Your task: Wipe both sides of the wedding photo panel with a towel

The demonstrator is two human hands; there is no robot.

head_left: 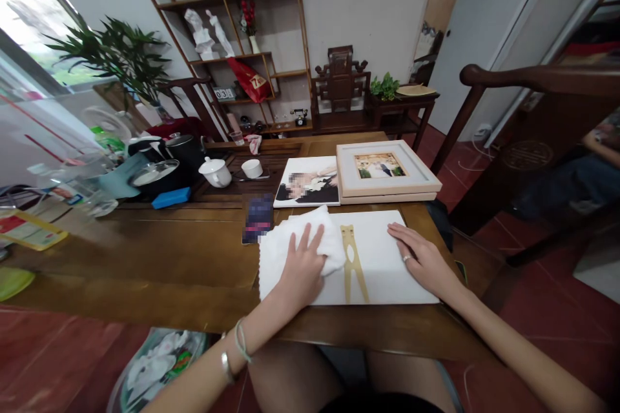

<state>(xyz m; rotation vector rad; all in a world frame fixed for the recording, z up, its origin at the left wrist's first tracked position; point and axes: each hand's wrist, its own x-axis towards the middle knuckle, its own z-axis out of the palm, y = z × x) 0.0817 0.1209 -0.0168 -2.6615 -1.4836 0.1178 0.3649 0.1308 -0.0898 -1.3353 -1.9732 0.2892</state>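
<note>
A white flat panel (382, 258) with a gold clothespin-shaped figure (352, 261) lies on the wooden table (159, 251) in front of me. My left hand (301, 264) presses a white cloth (285, 242) onto the panel's left half, fingers spread flat. My right hand (420, 257), wearing a ring, rests flat on the panel's right edge, fingers stretched out, holding nothing.
Behind the panel lie a photo print (307, 182) and a stacked white picture frame (387, 171). A phone (258, 218) lies left of the cloth. Tea cups (216, 171), black pots (157, 175) and a blue box (170, 197) stand at back left. A dark wooden chair (523, 116) stands right.
</note>
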